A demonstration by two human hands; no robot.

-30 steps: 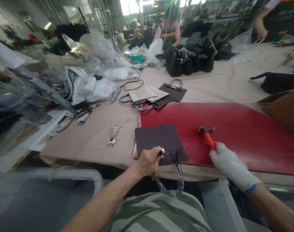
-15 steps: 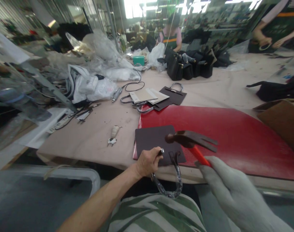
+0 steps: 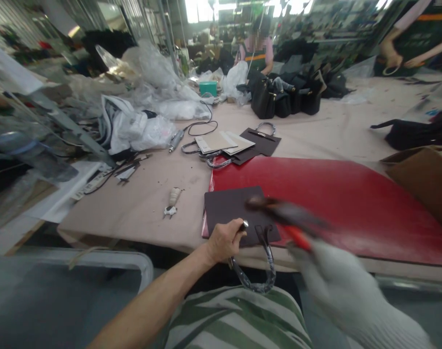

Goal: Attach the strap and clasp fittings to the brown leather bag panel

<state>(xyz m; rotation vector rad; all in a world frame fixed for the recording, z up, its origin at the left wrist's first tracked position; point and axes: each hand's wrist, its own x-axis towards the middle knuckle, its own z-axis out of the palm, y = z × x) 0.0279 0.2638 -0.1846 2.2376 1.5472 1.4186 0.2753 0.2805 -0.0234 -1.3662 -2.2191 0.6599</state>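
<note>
My left hand [image 3: 223, 240] is bare and closed around a short metal punch [image 3: 245, 224], whose shiny round top shows above the fingers. It rests over a dark brown bag panel [image 3: 226, 206]. A plastic-wrapped handle [image 3: 270, 269] is joined to the panel's near edge and hangs over the table edge. In a white glove, my right hand [image 3: 326, 271] grips a claw hammer [image 3: 279, 211] by its orange shaft. The hammer head is smeared by motion and hovers above the panel, close to the punch. The punch's lower end is hidden by my fingers.
A red mat [image 3: 326, 194] lies under the panel. Pincers with a wrapped grip [image 3: 173, 201] lie to the left. Farther back are pale and dark panels [image 3: 215, 142] with handles, and black bags [image 3: 282, 97]. A cardboard box [image 3: 420, 174] stands at right. Two people work beyond.
The hammer, sharp before, is now blurred and has shifted slightly left and down with my right hand. My left hand keeps its hold on the punch over the panel.
</note>
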